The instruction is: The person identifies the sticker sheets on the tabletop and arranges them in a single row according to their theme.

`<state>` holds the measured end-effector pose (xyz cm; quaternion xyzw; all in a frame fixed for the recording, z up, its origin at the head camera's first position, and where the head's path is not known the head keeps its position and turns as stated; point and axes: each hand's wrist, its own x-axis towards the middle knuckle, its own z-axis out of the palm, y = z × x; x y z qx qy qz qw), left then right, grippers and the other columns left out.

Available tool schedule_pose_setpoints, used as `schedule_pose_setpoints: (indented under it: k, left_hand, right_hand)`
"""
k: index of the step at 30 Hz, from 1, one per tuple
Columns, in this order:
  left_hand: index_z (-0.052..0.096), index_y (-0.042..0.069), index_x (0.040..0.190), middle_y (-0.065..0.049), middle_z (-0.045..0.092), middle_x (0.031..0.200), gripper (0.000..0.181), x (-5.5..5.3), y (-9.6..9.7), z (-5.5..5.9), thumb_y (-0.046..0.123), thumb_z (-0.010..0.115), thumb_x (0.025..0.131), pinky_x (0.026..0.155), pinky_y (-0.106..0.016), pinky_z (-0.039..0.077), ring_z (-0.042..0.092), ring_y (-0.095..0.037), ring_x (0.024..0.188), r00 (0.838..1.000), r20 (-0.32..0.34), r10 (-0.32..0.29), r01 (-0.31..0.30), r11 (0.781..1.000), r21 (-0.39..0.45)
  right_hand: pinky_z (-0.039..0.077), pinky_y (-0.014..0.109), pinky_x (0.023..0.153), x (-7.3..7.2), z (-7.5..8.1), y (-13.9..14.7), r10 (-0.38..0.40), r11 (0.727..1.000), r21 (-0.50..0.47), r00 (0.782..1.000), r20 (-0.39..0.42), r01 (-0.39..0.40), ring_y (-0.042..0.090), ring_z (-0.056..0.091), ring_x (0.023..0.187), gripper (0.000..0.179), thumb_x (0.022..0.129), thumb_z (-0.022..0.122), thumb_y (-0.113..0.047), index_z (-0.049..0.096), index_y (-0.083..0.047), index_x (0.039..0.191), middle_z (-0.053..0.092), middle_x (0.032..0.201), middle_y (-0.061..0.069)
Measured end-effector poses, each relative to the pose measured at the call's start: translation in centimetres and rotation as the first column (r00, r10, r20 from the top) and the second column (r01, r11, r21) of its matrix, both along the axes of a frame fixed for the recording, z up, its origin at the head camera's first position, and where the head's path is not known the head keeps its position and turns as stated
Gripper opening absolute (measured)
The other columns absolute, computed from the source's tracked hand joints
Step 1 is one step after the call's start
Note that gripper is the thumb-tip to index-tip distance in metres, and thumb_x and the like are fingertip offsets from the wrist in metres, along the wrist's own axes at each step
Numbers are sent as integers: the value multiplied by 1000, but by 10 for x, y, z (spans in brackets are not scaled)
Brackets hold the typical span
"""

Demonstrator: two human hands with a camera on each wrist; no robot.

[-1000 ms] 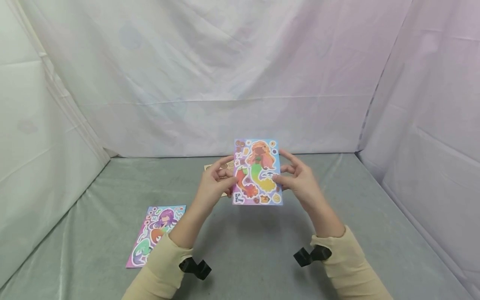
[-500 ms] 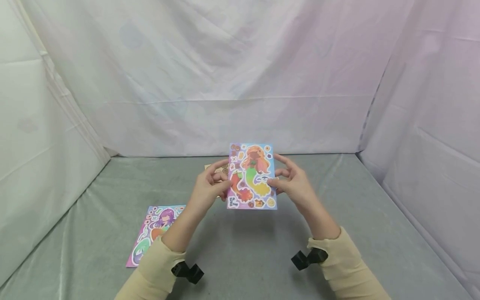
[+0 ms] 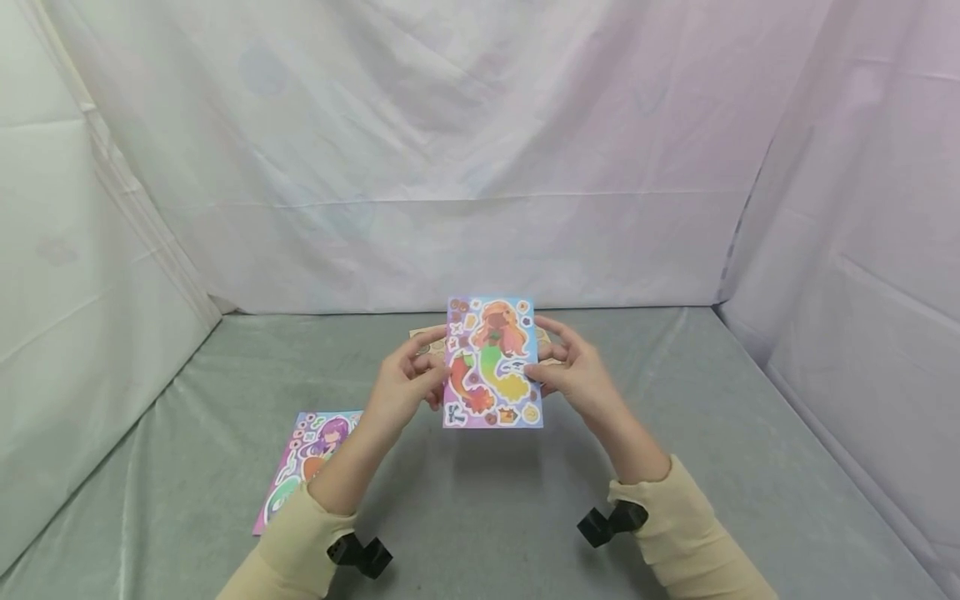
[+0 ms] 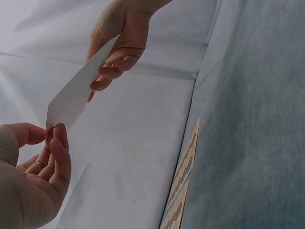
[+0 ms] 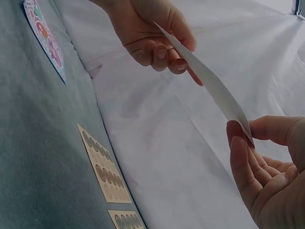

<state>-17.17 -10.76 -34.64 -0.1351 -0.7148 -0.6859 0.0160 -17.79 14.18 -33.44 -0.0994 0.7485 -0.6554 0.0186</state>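
Observation:
A mermaid sticker sheet (image 3: 492,362), with pink and orange hair and a green-yellow tail, is held up above the table by both hands. My left hand (image 3: 405,383) pinches its left edge between thumb and fingers. On the opposite edge, my right hand (image 3: 573,371) pinches it the same way, thumb on the printed front. Both wrist views show the sheet's plain white back (image 4: 78,93), slightly bowed in the right wrist view. Behind it on the table lie beige sheets with rows of round brown prints (image 5: 105,164), mostly hidden by the held sheet in the head view.
Another sticker sheet (image 3: 311,450), with a purple-haired mermaid, lies on the grey cloth-covered table (image 3: 750,467) at the left, partly covered by my left forearm. White fabric (image 3: 480,150) hangs behind the table and on both sides. Black wrist mounts (image 3: 360,554) sit on the sleeves.
Both hands have carried the held sheet a little to the left and lower in the head view. Their pinch on it stays the same, and the sheet on the table has not moved.

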Motion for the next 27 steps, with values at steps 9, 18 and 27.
schedule_pose_setpoints:
  k: [9,18,27]
  left_hand:
    - [51,12,136,-10,62,75,49,3,-10,-2,3,63,90,51,-28,49,53,-20,55,999,33,-3,4,1000,-18]
    - [47,10,138,-9,64,75,53,8,-21,-3,4,65,89,51,-28,49,55,-21,55,999,26,-22,23,999,-39]
    - [46,13,141,-12,64,75,58,14,-29,-4,3,66,88,51,-28,49,56,-21,56,999,46,-15,18,998,-67]
  right_hand:
    - [55,34,60,3,-2,-5,18,1000,4,1000,-5,-18,25,64,71,69,84,70,0,40,-13,144,64,86,13]
    - [55,33,58,4,-5,-10,46,999,0,999,-11,-46,23,64,69,64,83,69,2,44,-10,140,69,89,13]
    - [55,34,58,4,-9,-16,59,998,8,998,-5,-59,22,63,68,66,82,69,3,45,-13,141,69,88,12]
